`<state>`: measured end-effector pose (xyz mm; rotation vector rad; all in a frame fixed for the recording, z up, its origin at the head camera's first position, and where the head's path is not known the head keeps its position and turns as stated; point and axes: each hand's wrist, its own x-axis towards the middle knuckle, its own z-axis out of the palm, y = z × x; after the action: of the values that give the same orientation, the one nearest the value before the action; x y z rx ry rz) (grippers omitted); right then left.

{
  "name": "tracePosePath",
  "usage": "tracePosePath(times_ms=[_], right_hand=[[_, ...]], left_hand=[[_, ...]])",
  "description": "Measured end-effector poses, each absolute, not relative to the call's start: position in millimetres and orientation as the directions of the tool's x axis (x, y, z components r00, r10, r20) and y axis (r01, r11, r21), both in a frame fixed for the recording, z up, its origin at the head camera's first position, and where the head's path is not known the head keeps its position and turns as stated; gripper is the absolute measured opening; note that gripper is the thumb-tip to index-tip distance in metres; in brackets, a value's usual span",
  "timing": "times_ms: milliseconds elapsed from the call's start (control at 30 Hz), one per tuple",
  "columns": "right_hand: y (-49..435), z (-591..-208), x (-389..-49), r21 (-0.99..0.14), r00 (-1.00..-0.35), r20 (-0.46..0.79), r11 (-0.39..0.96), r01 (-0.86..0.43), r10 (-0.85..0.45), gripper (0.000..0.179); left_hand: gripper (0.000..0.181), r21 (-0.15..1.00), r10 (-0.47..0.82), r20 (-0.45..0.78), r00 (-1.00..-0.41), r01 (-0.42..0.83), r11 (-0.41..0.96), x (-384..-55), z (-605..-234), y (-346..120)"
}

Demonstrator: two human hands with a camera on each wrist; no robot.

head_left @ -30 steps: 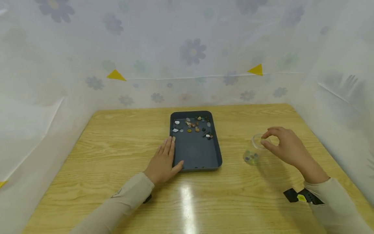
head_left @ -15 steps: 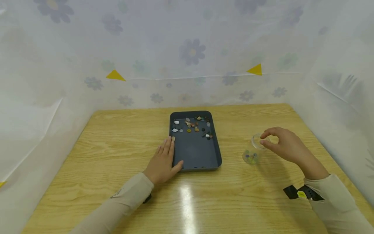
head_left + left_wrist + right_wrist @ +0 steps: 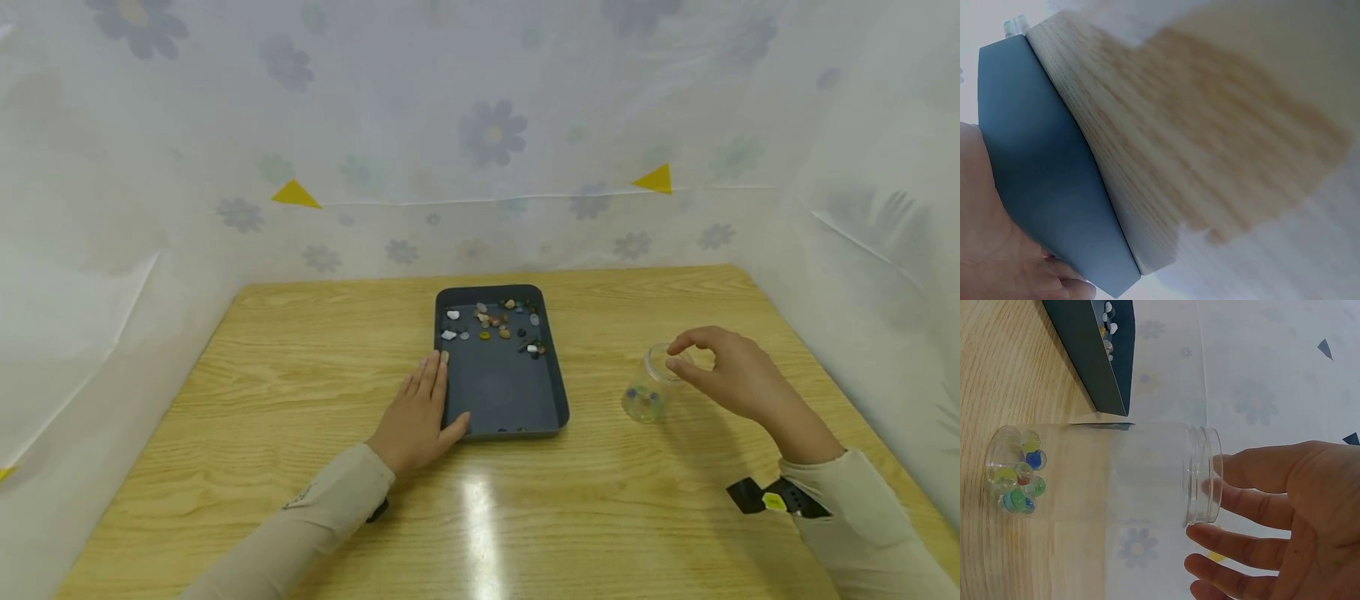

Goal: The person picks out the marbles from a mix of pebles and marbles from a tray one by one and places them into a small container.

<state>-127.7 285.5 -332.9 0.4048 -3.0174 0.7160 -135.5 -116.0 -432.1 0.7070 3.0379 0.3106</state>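
Note:
In the head view, a dark grey tray (image 3: pixel 498 392) lies on the wooden table, with several small mixed pebbles (image 3: pixel 493 320) across its far half. My left hand (image 3: pixel 416 412) rests along the tray's left edge, fingers straight and thumb over the near corner. On the right stands a clear, wide-mouthed jar (image 3: pixel 1147 475). Several glass marbles (image 3: pixel 1021 478), blue, green and yellow, sit at its bottom. My right hand (image 3: pixel 731 371) is at the jar's mouth, thumb and forefinger apart at the rim. The right wrist view shows these fingers loosely bent, with nothing between them.
The wooden table (image 3: pixel 300 367) is enclosed by pale flowered sheeting (image 3: pixel 420 142) at the back and sides. Yellow triangles (image 3: pixel 296 194) mark the back sheet. A few dark marbles (image 3: pixel 512 430) show just inside the tray's near wall.
The marbles at the bottom of the jar have shifted about slightly. Both hands and the tray stay nearly where they were.

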Motion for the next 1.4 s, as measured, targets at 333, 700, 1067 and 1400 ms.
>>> tracePosePath(times_ms=[333, 700, 1067, 1400], right_hand=[[259, -318, -131, -0.439, -0.936, 0.250, 0.833, -0.336, -0.246, 0.022], [213, -309, -155, -0.519, -0.911, 0.319, 0.756, -0.399, -0.262, 0.025], [174, -320, -211, -0.671, -0.958, 0.212, 0.684, -0.286, -0.193, 0.030], [156, -376, -255, -0.735, -0.985, 0.153, 0.657, -0.164, -0.075, 0.033]], left_hand=[[0.085, 0.197, 0.440, 0.048, -0.897, 0.440, 0.876, -136, -434, -119], [0.084, 0.188, 0.440, 0.052, -0.897, 0.441, 0.878, -136, -434, -117], [0.083, 0.188, 0.440, 0.053, -0.896, 0.442, 0.877, -135, -430, -115], [0.083, 0.170, 0.451, 0.064, -0.890, 0.455, 0.874, -134, -433, -112]])
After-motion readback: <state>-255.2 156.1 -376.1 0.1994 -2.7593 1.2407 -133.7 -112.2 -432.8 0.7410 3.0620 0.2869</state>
